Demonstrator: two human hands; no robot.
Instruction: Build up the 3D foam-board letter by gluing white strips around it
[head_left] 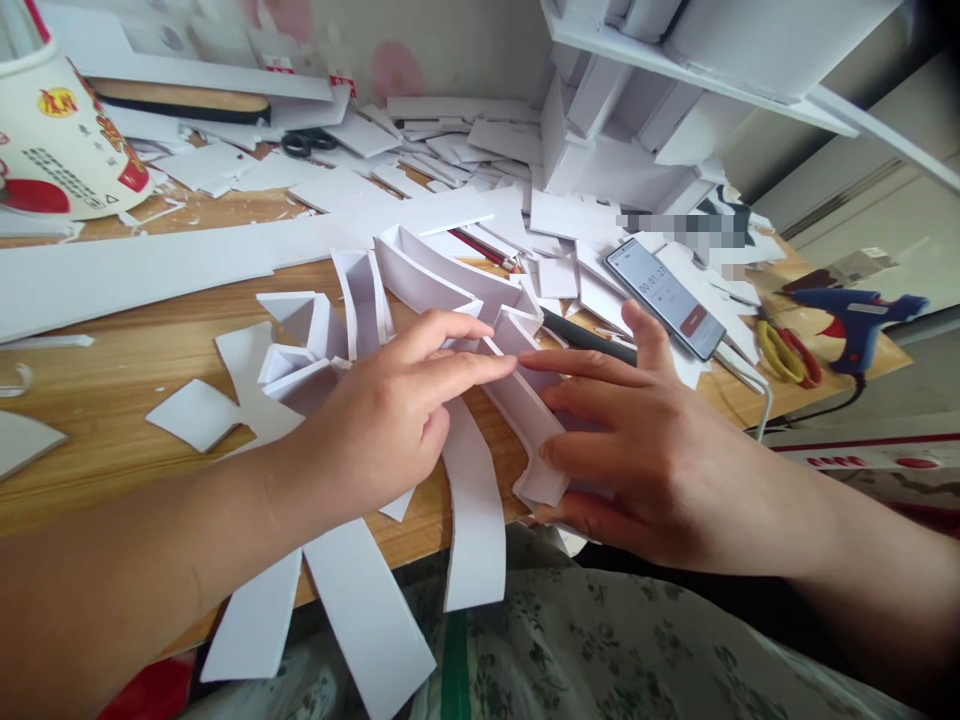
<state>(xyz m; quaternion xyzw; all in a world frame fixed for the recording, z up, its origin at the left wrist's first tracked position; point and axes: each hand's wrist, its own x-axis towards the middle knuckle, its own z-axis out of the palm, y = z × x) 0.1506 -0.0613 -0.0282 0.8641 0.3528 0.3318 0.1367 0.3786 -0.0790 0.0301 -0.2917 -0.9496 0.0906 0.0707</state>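
Note:
My left hand (pixel 390 400) reaches over the table with index and middle fingers stretched out. Their tips touch the upper edge of a white foam-board channel piece (pixel 521 405). My right hand (pixel 645 450) grips the near end of that piece between thumb and fingers; its other fingers spread along the far side and hide part of it. Behind it stands a curved white trough-shaped piece (pixel 427 275). Left of this are a narrow upright white piece (pixel 360 300) and angular folded pieces (pixel 300 325). A curved white strip (pixel 476 510) lies under my hands, overhanging the table's front edge.
A phone (pixel 667 295) showing a timer lies on scraps at right, near a blue glue gun (pixel 859 315) and yellow-red scissors (pixel 784 352). A paper cup (pixel 64 130) stands at left. Black-handled scissors (pixel 307 142) lie behind. A white foam-board structure (pixel 622 130) rises at back.

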